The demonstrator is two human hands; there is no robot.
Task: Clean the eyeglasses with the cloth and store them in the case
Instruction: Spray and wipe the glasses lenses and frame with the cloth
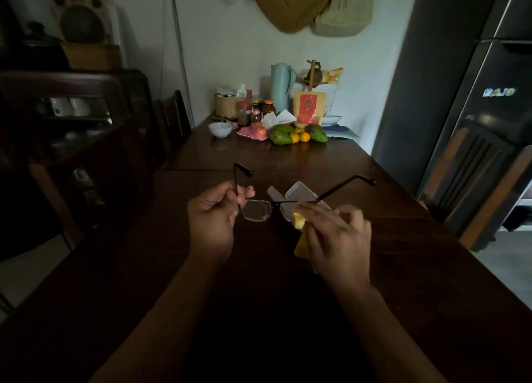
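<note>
I hold black-framed eyeglasses (257, 210) above the dark wooden table (388, 253), temples unfolded and pointing away from me. My left hand (211, 218) pinches the frame at its left hinge. My right hand (335, 232) grips a yellow cloth (299, 224) pressed against the right lens, which is mostly hidden by the cloth and fingers. A clear plastic case (300, 192) lies open on the table just behind the glasses.
At the table's far end stand a white bowl (220, 129), jars, a light-blue thermos (280, 87), a red packet and fruit (296, 136). A dark chair (172, 120) sits at the left, a dark fridge (475, 94) and another chair at the right.
</note>
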